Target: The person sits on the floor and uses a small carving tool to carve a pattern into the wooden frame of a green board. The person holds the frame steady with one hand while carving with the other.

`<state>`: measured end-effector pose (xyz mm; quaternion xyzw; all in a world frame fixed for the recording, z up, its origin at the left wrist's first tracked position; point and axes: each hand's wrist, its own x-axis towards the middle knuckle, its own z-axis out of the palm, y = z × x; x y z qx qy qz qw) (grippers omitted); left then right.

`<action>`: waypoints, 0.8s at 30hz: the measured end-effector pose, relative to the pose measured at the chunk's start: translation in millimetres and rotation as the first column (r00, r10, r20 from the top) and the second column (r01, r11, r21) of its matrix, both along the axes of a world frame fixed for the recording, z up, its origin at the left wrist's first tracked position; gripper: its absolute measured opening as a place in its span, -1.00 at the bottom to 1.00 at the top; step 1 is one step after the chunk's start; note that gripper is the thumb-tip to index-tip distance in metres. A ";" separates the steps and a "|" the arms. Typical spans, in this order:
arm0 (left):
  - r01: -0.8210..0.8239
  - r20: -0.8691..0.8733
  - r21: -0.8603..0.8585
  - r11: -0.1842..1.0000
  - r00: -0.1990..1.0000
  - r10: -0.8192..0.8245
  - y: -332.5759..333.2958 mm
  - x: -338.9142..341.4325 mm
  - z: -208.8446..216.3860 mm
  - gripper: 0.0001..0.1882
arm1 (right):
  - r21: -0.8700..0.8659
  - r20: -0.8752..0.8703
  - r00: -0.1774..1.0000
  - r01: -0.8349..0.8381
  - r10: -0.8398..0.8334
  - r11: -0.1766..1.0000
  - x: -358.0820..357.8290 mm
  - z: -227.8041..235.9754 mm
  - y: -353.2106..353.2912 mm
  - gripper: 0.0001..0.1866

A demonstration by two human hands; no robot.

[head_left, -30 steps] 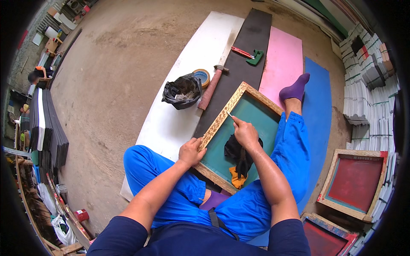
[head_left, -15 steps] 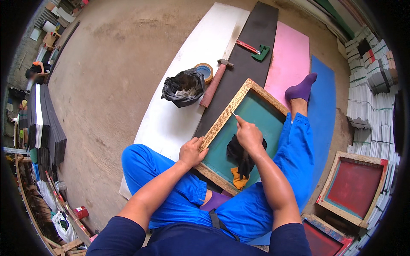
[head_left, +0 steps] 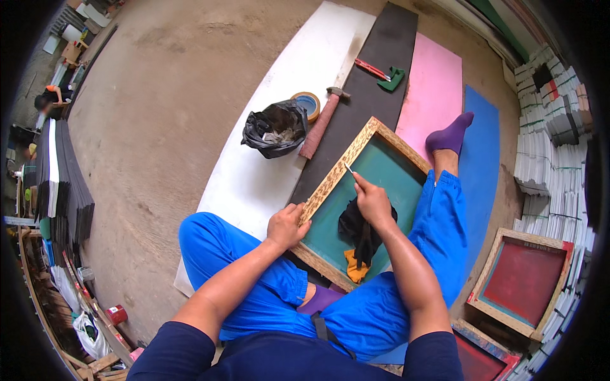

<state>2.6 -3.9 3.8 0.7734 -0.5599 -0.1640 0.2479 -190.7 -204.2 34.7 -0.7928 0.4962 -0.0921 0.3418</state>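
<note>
A wooden screen frame (head_left: 330, 180) with teal mesh lies across my lap, tilted up to the right. My left hand (head_left: 287, 226) grips its lower left rail. My right hand (head_left: 372, 202) rests on the mesh and holds a thin pointed tool (head_left: 349, 169) whose tip touches the mesh near the upper left rail. A black cloth (head_left: 353, 227) and a yellow cloth (head_left: 353, 265) lie on the mesh under my right wrist.
A black plastic bag (head_left: 274, 129), a tape roll (head_left: 307, 104) and a hammer (head_left: 323, 120) lie ahead on white and dark boards. A red-handled tool (head_left: 373, 70) lies farther off. Two red-mesh frames (head_left: 520, 281) sit at right beside stacked sheets (head_left: 554, 108).
My right hand slid slightly down and right along the mesh with the tool. The left hand kept its hold on the frame.
</note>
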 end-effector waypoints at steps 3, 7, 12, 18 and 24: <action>0.001 -0.026 0.044 0.999 1.000 0.001 -1.2 -0.5 1.9 -0.47 | -0.047 -0.089 0.996 -0.021 0.017 0.999 8.4 -2.9 -2.4 -0.61; -0.003 -0.010 0.026 1.000 1.000 0.003 -0.7 2.1 0.1 -0.46 | -0.052 -0.046 0.999 -0.012 0.009 0.999 1.8 4.7 -6.1 -0.62; 0.001 -0.017 0.058 0.998 1.000 0.000 0.0 1.4 0.9 -0.46 | -0.065 -0.065 0.998 -0.023 0.019 0.998 -7.8 7.0 -4.2 -0.62; 0.002 0.004 -0.002 1.000 1.000 -0.002 0.0 -0.3 -2.8 -0.44 | -0.064 -0.135 0.990 -0.057 0.048 0.996 -2.3 12.9 -2.2 -0.60; 0.009 0.018 -0.005 1.000 1.000 -0.008 -1.4 -1.1 0.2 -0.47 | -0.033 -0.372 0.925 -0.100 0.081 0.994 13.3 32.1 3.7 -0.57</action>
